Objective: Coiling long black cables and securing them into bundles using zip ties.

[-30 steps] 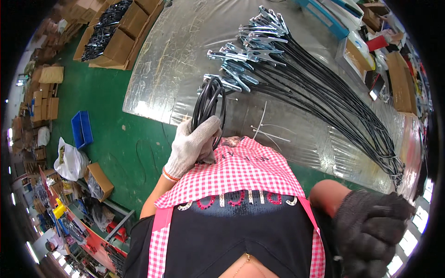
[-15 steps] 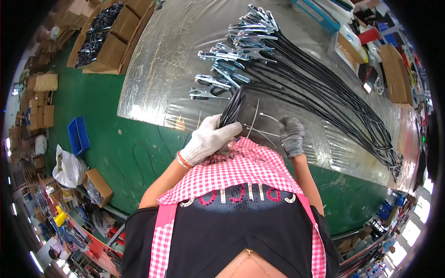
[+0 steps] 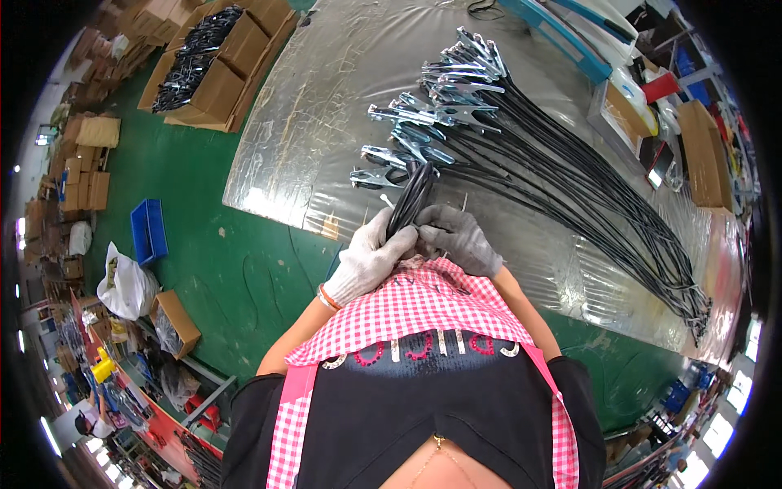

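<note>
My left hand [image 3: 364, 259], in a white knit glove, is closed round a coiled bundle of black cable [image 3: 414, 198] at the table's near edge. My right hand [image 3: 461, 238], in a grey-coated glove, presses against the bundle's right side with its fingers pinched. A white cable tie [image 3: 385, 199] pokes out at the bundle's left side; the rest of it is hidden behind the cable and my fingers. Just beyond lie several metal clamps [image 3: 383, 156], joined to long black cables [image 3: 570, 179] that run to the right.
The table [image 3: 273, 167] has a plastic-like cover. Cartons of black parts [image 3: 195, 69] stand at the far left, near a blue bin [image 3: 148, 231] and a white sack [image 3: 126, 285] on the green floor. A long carton [image 3: 704, 155] and a blue case [image 3: 562, 37] occupy the right side.
My right hand has moved left from the loose cable ties on the table to the bundle, and a tie's white end now shows left of it. My left hand keeps its hold.
</note>
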Demonstrator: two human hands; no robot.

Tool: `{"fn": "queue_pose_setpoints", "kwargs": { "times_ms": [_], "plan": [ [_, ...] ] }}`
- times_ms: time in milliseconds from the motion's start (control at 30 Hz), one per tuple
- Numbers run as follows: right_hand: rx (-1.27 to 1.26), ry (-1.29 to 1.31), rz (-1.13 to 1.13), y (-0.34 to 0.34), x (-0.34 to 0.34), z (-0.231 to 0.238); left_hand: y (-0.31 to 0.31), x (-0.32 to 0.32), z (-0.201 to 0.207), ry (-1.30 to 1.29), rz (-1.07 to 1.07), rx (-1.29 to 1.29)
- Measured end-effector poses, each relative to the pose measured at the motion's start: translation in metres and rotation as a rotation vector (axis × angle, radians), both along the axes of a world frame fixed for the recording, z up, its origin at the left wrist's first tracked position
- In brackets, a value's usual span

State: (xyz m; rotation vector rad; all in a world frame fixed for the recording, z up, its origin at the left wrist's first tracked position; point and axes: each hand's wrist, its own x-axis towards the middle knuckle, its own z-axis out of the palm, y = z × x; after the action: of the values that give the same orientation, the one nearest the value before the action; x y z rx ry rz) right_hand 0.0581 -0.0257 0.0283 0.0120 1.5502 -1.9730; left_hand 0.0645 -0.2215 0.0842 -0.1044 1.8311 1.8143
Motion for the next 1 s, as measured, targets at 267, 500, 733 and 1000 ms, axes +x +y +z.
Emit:
{"fn": "queue_pose_setpoints", "kwargs": {
  "times_ms": [267, 500, 733, 1000],
  "plan": [
    [0.579, 0.828, -0.33, -0.018, -0.002, 0.022, 0.01, 0.004, -0.025, 0.251, 0.261, -0.071],
    [0.303, 0.519, -0.239, -0.029, -0.011, 0.03, 0.011, 0.004, -0.024, 0.289, 0.206, -0.142],
    [0.314, 0.441, -0.157, -0.03, -0.014, 0.028, 0.007, 0.004, -0.032, 0.337, 0.151, -0.166],
    [0.311, 0.609, -0.394, -0.045, -0.011, 0.019, 0.002, 0.0, -0.042, 0.592, -0.014, -0.227]
  ]
}}
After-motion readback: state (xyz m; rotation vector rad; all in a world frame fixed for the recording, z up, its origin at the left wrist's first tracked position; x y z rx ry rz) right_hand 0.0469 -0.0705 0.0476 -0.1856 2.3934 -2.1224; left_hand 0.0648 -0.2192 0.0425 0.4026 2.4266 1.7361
